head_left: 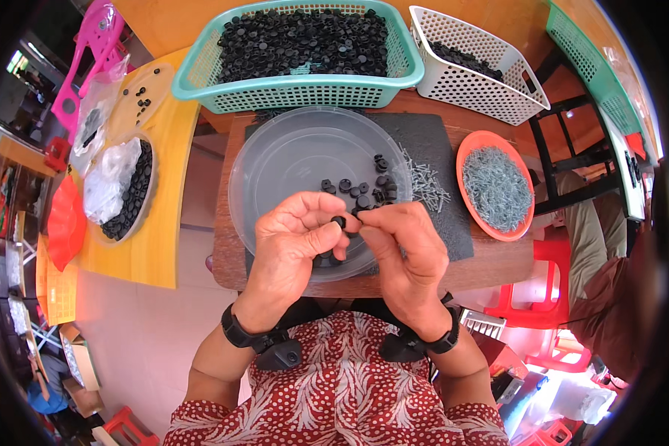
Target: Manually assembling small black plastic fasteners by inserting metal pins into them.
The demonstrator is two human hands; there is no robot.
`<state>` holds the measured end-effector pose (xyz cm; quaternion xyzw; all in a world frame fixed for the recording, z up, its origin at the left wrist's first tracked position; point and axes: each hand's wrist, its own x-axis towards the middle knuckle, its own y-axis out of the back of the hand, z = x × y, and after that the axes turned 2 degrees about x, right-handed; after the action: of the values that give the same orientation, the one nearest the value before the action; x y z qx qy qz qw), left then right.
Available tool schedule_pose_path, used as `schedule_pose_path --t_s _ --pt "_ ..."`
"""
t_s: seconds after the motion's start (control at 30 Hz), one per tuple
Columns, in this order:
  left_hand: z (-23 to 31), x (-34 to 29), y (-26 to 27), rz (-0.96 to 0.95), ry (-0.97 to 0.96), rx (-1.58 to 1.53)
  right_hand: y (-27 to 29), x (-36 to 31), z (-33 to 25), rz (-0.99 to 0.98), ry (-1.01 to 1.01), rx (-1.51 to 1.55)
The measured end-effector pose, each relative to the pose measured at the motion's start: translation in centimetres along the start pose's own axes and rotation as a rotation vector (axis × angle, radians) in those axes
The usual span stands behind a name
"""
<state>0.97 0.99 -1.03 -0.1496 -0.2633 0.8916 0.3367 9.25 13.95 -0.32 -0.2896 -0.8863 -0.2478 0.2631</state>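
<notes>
My left hand [293, 241] and my right hand [400, 249] meet over the near part of a clear round plastic tray [275, 171]. Together their fingertips pinch a small black round plastic cap [340, 221]. What else the right fingers hold is hidden. Several more black caps [364, 192] lie loose in the tray just beyond the hands. A scatter of small grey screws [426, 183] rests on the dark mat [431, 141] to the right of the tray.
A teal basket [305, 93] full of black caps stands at the back, a white basket [472, 85] to its right. An orange dish [470, 149] holds grey screws. At left, a yellow table [160, 223] carries a bowl of caps and plastic bags. Red stools stand at right.
</notes>
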Motion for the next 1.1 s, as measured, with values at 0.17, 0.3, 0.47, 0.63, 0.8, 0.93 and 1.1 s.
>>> schedule_pose_path --t_s 0.17,0.3,0.47,0.63,0.8,0.93,1.1 --pt "-0.2 -0.3 0.2 -0.014 0.002 0.001 0.6 -0.4 0.0 -0.043 -0.151 0.050" --pt "-0.2 -0.6 -0.2 -0.059 0.002 -0.070 0.4 -0.8 -0.3 -0.034 -0.230 0.133" --pt "0.2 -0.8 -0.2 -0.048 0.024 -0.036 1.1 -0.7 -0.8 -0.047 -0.406 0.314" --pt "-0.2 -1.0 -0.3 -0.036 0.005 -0.009 1.6 -0.7 -0.8 -0.088 -0.485 0.508" --pt "-0.4 -0.9 0.2 -0.077 -0.002 -0.067 2.0 0.0 -1.0 -0.175 -0.409 0.446" --pt "0.1 -1.0 -0.2 -0.056 0.074 -0.072 1.8 0.1 -1.1 -0.188 -0.315 0.421" --pt "0.1 -1.3 0.0 -0.041 0.107 -0.045 1.3 -0.3 -1.4 -0.123 -0.303 0.420"
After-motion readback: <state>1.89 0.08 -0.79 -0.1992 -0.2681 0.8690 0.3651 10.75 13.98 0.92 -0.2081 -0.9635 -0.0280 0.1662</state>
